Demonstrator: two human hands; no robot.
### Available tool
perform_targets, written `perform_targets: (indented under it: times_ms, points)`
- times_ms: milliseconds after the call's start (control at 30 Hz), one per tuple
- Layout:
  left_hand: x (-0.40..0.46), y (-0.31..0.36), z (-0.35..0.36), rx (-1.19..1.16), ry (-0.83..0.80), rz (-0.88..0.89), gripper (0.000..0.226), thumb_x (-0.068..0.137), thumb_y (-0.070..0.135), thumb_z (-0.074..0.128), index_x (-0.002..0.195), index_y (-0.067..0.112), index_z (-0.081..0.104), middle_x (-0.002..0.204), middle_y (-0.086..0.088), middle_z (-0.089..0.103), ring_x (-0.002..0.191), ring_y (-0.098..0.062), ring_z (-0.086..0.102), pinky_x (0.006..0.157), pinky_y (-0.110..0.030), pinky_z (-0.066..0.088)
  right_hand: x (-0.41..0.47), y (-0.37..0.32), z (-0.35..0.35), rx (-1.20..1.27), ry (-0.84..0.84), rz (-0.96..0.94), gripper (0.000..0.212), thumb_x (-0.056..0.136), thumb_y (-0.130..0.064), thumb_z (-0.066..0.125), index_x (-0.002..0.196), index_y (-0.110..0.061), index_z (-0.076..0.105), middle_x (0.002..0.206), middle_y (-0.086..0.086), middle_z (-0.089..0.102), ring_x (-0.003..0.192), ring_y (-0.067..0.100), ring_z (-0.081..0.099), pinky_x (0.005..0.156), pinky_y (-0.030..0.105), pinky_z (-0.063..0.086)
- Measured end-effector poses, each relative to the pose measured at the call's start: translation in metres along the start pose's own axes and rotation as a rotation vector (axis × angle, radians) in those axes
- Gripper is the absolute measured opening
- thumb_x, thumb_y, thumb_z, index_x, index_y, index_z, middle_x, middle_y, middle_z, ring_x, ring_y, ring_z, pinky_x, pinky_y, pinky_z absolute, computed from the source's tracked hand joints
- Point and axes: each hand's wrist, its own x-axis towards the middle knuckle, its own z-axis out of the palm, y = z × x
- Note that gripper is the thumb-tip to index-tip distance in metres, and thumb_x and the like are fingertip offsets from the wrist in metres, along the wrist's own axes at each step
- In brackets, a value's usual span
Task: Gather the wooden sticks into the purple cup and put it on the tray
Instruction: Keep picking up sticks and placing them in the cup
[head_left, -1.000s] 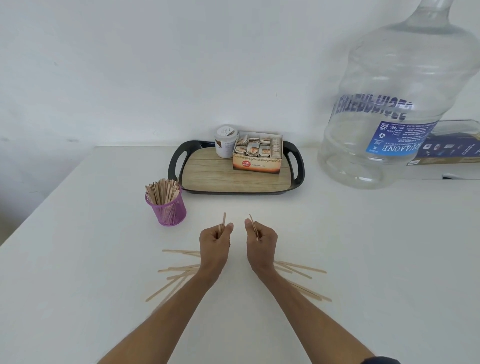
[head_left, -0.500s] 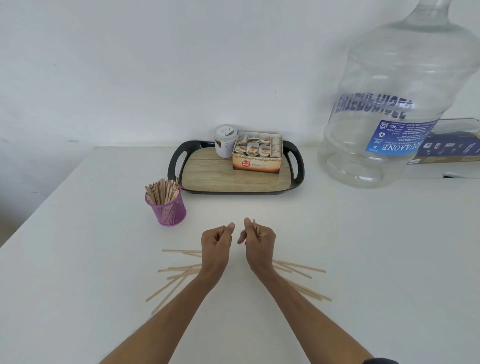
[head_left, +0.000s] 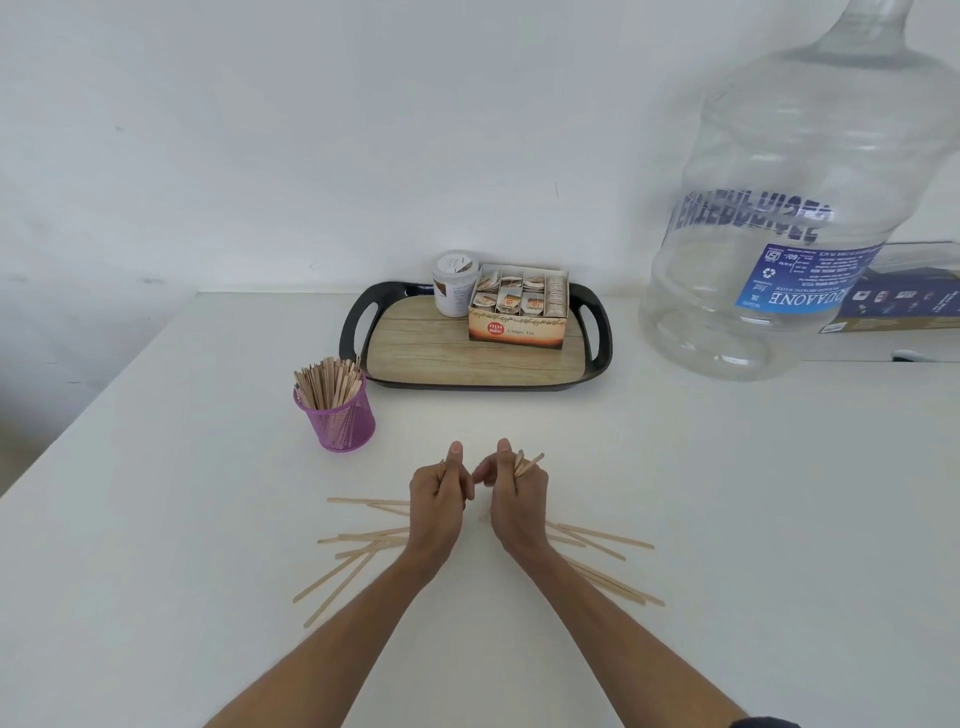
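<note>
Table (head_left: 779, 519) white — wall (head_left: 260, 130) white too.

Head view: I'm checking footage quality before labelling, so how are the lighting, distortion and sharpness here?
Head view: soft, even light with only faint shadows under the hands; wide-angle distortion makes the big clear water bottle lean and bulge at the right edge; centre is sharp, with the tea box label and the loose wooden sticks crisp; no strong glare, only mild reflections on the bottle.

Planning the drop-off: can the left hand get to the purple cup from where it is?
Probably yes. The purple cup stands on bare table ahead and left of the left hand, nothing between them. The cup is already packed with sticks, and the tray sits close behind it.
</note>
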Motion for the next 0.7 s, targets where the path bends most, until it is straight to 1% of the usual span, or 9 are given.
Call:
perform_targets:
  times_ms: [67,100,167,233,333,400,467,533,700]
  points:
    - [-0.002,-0.003,0.000,0.014,0.011,-0.008,0.065,0.103,0.035,0.042,0.045,0.008,0.050,0.046,-0.011,0.044,0.044,-0.014,0.036,0.049,-0.028,0.030,0.001,-0.004,0.001,0.049,0.022,0.009,0.052,0.107,-0.026,0.037,0.066,-0.019,0.067,0.063,0.001,0.069,0.062,0.018,0.067,0.065,0.038,0.054]
    - [-0.002,-0.003,0.000,0.017,0.020,-0.005,0.065,0.103,0.035,0.042,0.046,0.005,0.050,0.046,-0.009,0.044,0.044,-0.014,0.036,0.049,-0.028,0.030,0.001,-0.009,0.002,0.083,0.032,0.018,0.051,0.107,-0.026,0.037,0.065,-0.019,0.065,0.060,0.000,0.066,0.059,0.016,0.064,0.061,0.036,0.053]
    - [0.000,-0.001,0.001,0.015,0.032,0.012,0.065,0.104,0.034,0.043,0.047,0.004,0.051,0.044,-0.003,0.046,0.043,-0.012,0.037,0.048,-0.026,0.031,0.002,-0.019,0.003,0.134,0.052,0.029,0.054,0.106,-0.031,0.036,0.057,-0.015,0.052,0.049,-0.001,0.051,0.047,0.015,0.048,0.049,0.031,0.040]
    - [0.004,0.004,0.001,0.006,0.044,0.029,0.065,0.103,0.034,0.044,0.046,0.005,0.052,0.043,-0.001,0.047,0.042,-0.012,0.038,0.048,-0.022,0.033,0.005,-0.027,0.004,0.127,0.089,0.019,0.056,0.106,-0.034,0.037,0.053,-0.014,0.037,0.046,-0.005,0.036,0.045,0.014,0.031,0.046,0.028,0.027]
    - [0.007,0.010,0.002,-0.012,0.048,0.034,0.063,0.102,0.033,0.047,0.044,0.009,0.051,0.044,-0.005,0.047,0.042,-0.012,0.038,0.047,-0.021,0.034,0.008,-0.033,0.006,0.083,0.103,0.000,0.056,0.103,-0.036,0.043,0.052,-0.018,0.027,0.044,-0.005,0.026,0.043,0.011,0.022,0.045,0.024,0.019]
    - [0.007,0.009,0.001,-0.012,0.031,0.036,0.060,0.101,0.029,0.052,0.043,0.011,0.048,0.043,-0.005,0.044,0.043,-0.013,0.037,0.047,-0.021,0.035,0.007,-0.034,0.007,0.070,0.094,-0.006,0.057,0.101,-0.034,0.049,0.052,-0.019,0.026,0.044,-0.007,0.025,0.043,0.010,0.021,0.045,0.021,0.024]
    - [0.004,0.003,0.000,-0.003,0.011,0.035,0.057,0.097,0.021,0.059,0.044,0.009,0.045,0.041,0.000,0.040,0.043,-0.011,0.034,0.050,-0.019,0.035,0.004,-0.031,0.008,0.070,0.094,-0.025,0.059,0.099,-0.027,0.058,0.050,-0.021,0.025,0.042,-0.011,0.025,0.043,0.008,0.023,0.050,0.014,0.034]
    - [0.000,-0.003,-0.001,0.001,0.009,0.000,0.054,0.093,0.015,0.063,0.044,0.009,0.044,0.041,0.000,0.037,0.045,-0.013,0.033,0.054,-0.020,0.036,0.000,-0.025,0.009,0.087,0.081,-0.018,0.062,0.096,-0.020,0.063,0.046,-0.026,0.026,0.039,-0.012,0.026,0.040,0.007,0.025,0.052,0.012,0.037]
    - [-0.003,-0.005,-0.001,-0.004,0.024,-0.026,0.060,0.098,0.028,0.058,0.040,0.020,0.048,0.039,0.004,0.037,0.041,-0.009,0.034,0.050,-0.013,0.035,-0.008,-0.022,0.012,0.114,0.045,0.030,0.065,0.099,-0.018,0.057,0.043,-0.028,0.025,0.038,-0.013,0.023,0.041,0.008,0.020,0.059,0.010,0.041]
